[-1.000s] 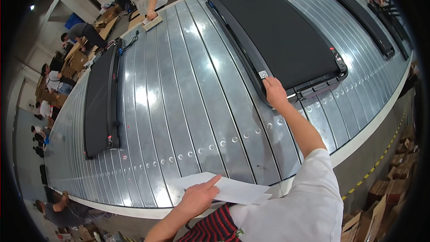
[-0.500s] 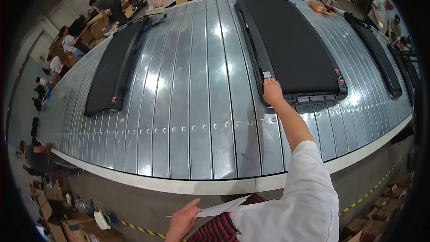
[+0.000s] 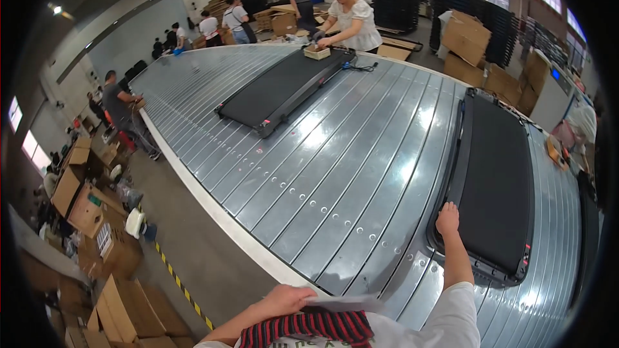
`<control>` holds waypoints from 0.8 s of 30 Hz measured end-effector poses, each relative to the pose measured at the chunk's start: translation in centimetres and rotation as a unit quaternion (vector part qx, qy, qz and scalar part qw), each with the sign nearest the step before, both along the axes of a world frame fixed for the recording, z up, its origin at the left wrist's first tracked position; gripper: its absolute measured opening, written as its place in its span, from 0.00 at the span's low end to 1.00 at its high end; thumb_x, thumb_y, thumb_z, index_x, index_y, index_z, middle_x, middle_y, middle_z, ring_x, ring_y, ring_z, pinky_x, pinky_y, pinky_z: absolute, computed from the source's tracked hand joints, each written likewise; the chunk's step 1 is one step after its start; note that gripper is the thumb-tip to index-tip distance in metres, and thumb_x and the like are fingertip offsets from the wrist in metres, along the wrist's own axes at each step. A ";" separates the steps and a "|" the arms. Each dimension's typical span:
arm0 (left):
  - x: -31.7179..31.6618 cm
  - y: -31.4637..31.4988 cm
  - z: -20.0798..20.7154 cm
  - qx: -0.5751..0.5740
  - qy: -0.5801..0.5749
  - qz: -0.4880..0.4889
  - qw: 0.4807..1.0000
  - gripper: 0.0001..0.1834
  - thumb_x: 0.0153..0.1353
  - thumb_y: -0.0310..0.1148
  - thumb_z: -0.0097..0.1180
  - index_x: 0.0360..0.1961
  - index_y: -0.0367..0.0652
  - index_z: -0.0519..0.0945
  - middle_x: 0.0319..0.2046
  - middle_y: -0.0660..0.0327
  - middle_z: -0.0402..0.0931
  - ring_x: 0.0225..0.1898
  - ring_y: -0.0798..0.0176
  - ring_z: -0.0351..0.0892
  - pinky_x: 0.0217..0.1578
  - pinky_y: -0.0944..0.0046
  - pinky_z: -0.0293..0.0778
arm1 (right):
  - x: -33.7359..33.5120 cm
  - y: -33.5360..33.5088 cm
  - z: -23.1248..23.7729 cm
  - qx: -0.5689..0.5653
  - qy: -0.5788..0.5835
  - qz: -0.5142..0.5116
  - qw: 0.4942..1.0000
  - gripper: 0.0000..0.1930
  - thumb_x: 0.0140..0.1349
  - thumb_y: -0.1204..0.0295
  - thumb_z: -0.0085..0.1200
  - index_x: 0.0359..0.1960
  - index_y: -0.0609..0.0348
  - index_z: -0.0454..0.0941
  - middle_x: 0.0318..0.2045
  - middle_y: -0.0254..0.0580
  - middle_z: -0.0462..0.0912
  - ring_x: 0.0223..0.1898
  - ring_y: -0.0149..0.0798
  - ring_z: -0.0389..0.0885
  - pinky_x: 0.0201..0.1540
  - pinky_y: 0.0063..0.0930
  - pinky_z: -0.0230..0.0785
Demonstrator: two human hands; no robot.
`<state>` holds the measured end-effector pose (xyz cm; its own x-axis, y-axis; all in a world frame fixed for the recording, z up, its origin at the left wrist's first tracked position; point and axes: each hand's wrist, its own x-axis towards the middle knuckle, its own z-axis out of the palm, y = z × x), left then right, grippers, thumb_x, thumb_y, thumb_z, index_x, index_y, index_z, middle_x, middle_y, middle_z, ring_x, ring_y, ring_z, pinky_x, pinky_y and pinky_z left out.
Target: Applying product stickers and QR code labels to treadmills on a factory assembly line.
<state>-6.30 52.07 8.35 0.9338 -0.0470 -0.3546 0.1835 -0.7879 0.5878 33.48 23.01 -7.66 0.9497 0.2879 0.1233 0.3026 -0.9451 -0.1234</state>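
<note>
A black walking pad treadmill (image 3: 496, 180) lies on the slatted metal conveyor (image 3: 361, 174) to the right. My right hand (image 3: 447, 218) rests on its left side rail near the close corner, fingers bent and pressed together. Whatever may be under those fingertips is hidden. Close to my body, my left hand (image 3: 287, 299) is closed on thin white sheets (image 3: 348, 301), seen nearly edge-on above a red and black striped cloth (image 3: 309, 328). A second black treadmill (image 3: 277, 93) lies farther off to the left.
Across the conveyor a person (image 3: 351, 19) handles a small tray (image 3: 316, 52) on the second treadmill. Another person (image 3: 122, 109) stands at the left edge. Cardboard boxes (image 3: 129, 309) crowd the floor at lower left, beside yellow-black tape (image 3: 180, 283). An orange tool (image 3: 556, 151) lies far right.
My view has swung left and up, so both treadmills sit farther right in it. My right hand stays at the same rail corner; the pale label beside it no longer shows. My left hand keeps the sheets.
</note>
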 end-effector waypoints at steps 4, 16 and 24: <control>0.6 1.4 -0.5 -0.123 -0.080 0.213 0.966 0.13 0.53 0.37 0.50 0.38 0.44 0.75 0.27 0.58 0.76 0.28 0.63 0.75 0.30 0.67 0.70 | 1.2 -0.4 0.5 -0.026 0.038 -0.005 0.999 0.23 0.53 0.69 0.44 0.49 0.67 0.58 0.53 0.54 0.59 0.55 0.50 0.55 0.56 0.37 0.48; 0.4 9.7 0.5 -0.456 -0.274 0.478 0.700 0.16 0.52 0.30 0.52 0.40 0.31 0.71 0.35 0.60 0.72 0.36 0.69 0.70 0.38 0.70 0.67 | -6.0 8.3 5.6 0.174 0.276 0.154 0.933 0.29 0.52 0.57 0.49 0.50 0.68 0.62 0.48 0.51 0.68 0.50 0.45 0.66 0.50 0.36 0.59; -5.8 18.8 1.5 -0.491 -0.352 0.469 0.644 0.17 0.52 0.30 0.52 0.41 0.30 0.70 0.36 0.59 0.72 0.37 0.69 0.70 0.39 0.69 0.66 | -27.1 34.2 15.4 0.411 0.599 0.289 0.624 0.17 0.54 0.65 0.50 0.40 0.65 0.70 0.33 0.40 0.76 0.33 0.30 0.74 0.36 0.22 0.67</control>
